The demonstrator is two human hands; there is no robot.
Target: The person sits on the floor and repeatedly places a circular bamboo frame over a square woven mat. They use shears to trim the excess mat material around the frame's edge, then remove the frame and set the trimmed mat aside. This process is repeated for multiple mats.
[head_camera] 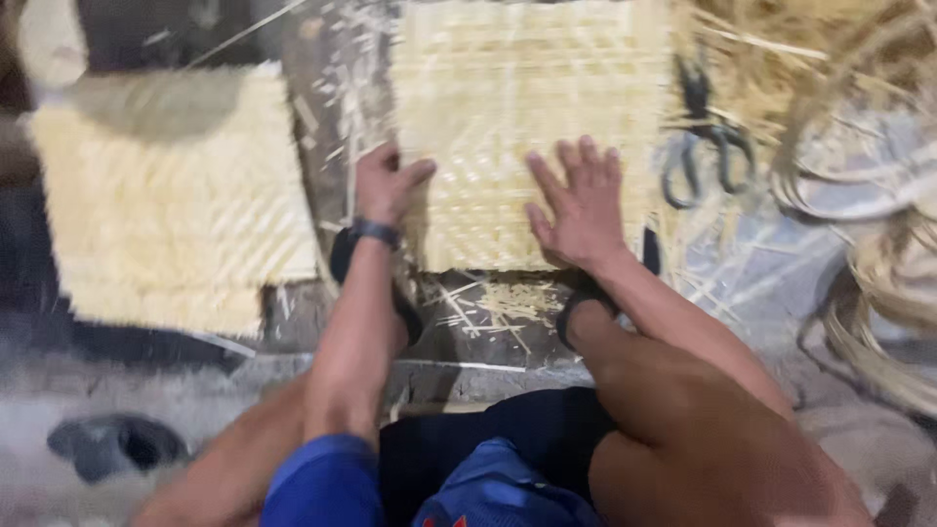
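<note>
A pale woven straw mat [508,107] lies flat on the floor in front of me. My left hand [383,183] rests on its left edge, fingers curled at the rim, a dark band on the wrist. My right hand [578,203] lies flat on the mat's lower right part with fingers spread. Neither hand holds anything. My knees and feet frame the mat's near edge.
A second woven mat [166,205] lies to the left. Dark-handled scissors [705,146] sit on the floor to the right. Loose straw and coiled strips [869,244] pile at the right. Straw scraps [498,303] litter the floor near my feet. A dark sandal [117,444] sits lower left.
</note>
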